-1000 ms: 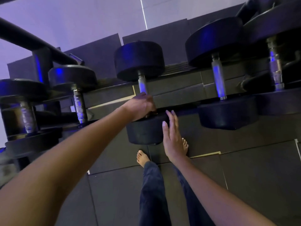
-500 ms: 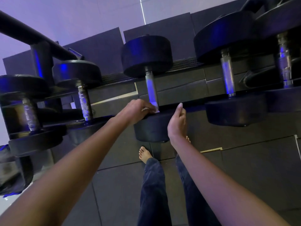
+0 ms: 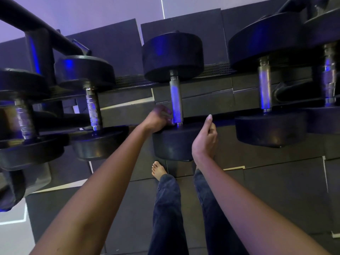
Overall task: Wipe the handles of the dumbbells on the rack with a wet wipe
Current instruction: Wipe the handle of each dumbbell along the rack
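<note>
At the front edge of the rack, the middle dumbbell lies with its handle running from front to back, 1 black head toward the wall and the other toward the person. The knurled metal handle is bare along most of its length and catches blue light near its front end.

The left hand sits just left of that front end, touching the handle where it meets the near head. Its fingers are curled tight around a pale fold that looks like the wet wipe, though it is too blurred to make out well.

The right hand is in front of the right side of the near head and holds nothing. 1 digit points straight up, the others are loosely bent, and whether the hand touches the head cannot be told. Both forearms reach in from the bottom of the view.

2 more dumbbells sit to the left of the middle one and 2 to the right, all lying the same way along the rack, with their metal handles uncovered. Another dark weight shows lower down at the left edge.

Below the rack are dark floor tiles, a bare foot and 2 legs in dark trousers. A purple-lit wall stands behind.
</note>
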